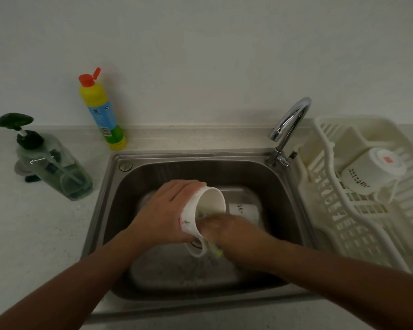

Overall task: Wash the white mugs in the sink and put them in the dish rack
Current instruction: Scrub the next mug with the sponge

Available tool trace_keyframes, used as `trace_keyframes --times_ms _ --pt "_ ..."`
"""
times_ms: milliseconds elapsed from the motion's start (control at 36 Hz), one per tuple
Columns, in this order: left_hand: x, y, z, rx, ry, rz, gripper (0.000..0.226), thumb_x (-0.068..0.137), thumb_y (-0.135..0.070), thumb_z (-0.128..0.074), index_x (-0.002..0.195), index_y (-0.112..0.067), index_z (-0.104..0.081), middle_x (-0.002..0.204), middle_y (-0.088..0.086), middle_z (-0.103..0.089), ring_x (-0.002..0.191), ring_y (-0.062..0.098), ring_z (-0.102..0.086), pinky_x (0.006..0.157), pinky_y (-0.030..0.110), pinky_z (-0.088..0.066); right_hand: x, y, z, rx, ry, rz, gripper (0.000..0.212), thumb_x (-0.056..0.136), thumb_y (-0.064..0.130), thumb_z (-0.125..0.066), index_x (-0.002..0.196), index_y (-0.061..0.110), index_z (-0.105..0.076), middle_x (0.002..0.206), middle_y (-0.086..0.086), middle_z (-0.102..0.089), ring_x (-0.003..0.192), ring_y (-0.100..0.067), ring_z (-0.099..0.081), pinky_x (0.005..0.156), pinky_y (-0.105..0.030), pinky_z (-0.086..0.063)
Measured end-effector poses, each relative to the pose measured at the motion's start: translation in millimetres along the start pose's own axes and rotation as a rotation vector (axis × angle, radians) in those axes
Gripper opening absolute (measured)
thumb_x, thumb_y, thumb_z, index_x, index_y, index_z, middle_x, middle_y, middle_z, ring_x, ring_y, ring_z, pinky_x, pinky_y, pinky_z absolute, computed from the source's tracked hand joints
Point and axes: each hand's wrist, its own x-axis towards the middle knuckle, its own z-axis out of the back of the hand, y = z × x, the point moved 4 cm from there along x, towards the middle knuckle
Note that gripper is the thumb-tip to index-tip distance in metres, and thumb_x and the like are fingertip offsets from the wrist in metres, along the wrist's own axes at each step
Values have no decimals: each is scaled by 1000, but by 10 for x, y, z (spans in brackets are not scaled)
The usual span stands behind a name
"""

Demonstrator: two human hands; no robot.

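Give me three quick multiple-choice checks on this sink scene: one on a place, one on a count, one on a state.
1. Where is the dish rack relative to the sink? A) left of it B) right of it C) inside it
2. How many mugs show? A) one B) two C) three
3. The yellow bottle has a red cap that is: A) flipped open B) closed C) missing

Answers:
1 B: the rack lies past the sink's right edge.
2 C: a held mug in the left hand, a mug in the sink, and an upturned mug in the rack.
3 A: the cap's lid sticks up at an angle.
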Motion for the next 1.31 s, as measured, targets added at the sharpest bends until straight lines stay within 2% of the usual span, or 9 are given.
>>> trace_keyframes --times_ms 111,222,361,500,583,722,861,1111,1306 --pt "55 -36 113 -55 23 49 99 61 -67 -75 143 -24 -39 139 -5 -50 127 2 -43 106 22 -34 60 -294 185 -368 -92 251 58 64 16 -87 119 11 -68 122 -10 -67 118 -24 -62 106 -38 -39" --pt "106 -4 197 54 -41 10 96 64 -65 -77 140 -16 -47 137 1 -54 127 10 -47 110 27 -33 132 -192 142 -296 -141 92 61 59 20 -90 116 14 -71 120 -6 -69 115 -21 -64 104 -33 -38" --pt "13 27 74 214 -102 -105 84 73 -62 -78 133 -6 -56 134 11 -60 123 26 -56 107 43 -42 166 41 -80 262 -110 -272 36 96 19 -59 132 19 -57 130 -2 -62 118 -16 -59 102 -33 -49" --pt "-177 35 -180 135 -186 -82 84 76 -61 -77 133 -4 -55 137 14 -57 128 28 -53 106 50 -43 65 115 120 930 -91 -592 40 94 -11 -40 134 -15 -42 135 -34 -49 108 -41 -56 52 -14 -50" --pt "-198 29 -238 112 -187 -48 87 78 -64 -74 138 -7 -47 141 13 -55 131 27 -51 108 49 -42 87 162 45 1206 -88 -665 42 93 -14 -40 134 -17 -39 128 -29 -53 91 -35 -56 52 -9 -48" --pt "-142 69 -238 83 -84 17 90 78 -65 -71 142 -9 -45 147 9 -49 133 22 -49 111 43 -40 125 55 -195 547 -124 -393 35 96 11 -57 131 11 -58 125 -8 -63 113 -20 -60 99 -32 -50" --pt "-138 69 -206 44 35 76 101 61 -62 -78 143 -19 -37 142 5 -50 131 19 -47 108 45 -43 72 -249 -142 -241 -52 138 62 58 14 -90 117 12 -70 120 -10 -69 111 -26 -66 96 -39 -49" --pt "-158 -8 -169 33 175 125 106 58 -58 -81 147 -31 -30 147 -5 -45 135 12 -42 113 42 -39 -40 -315 -215 -515 -36 347 57 65 27 -86 119 15 -69 122 -4 -68 117 -19 -62 105 -30 -30" --pt "-78 13 -305 -98 404 297 113 51 -49 -90 146 -42 -31 143 -19 -47 130 0 -45 110 31 -43 21 -489 49 -761 38 621 45 82 7 -45 123 6 -65 126 -10 -65 123 -21 -58 113 -34 -22"
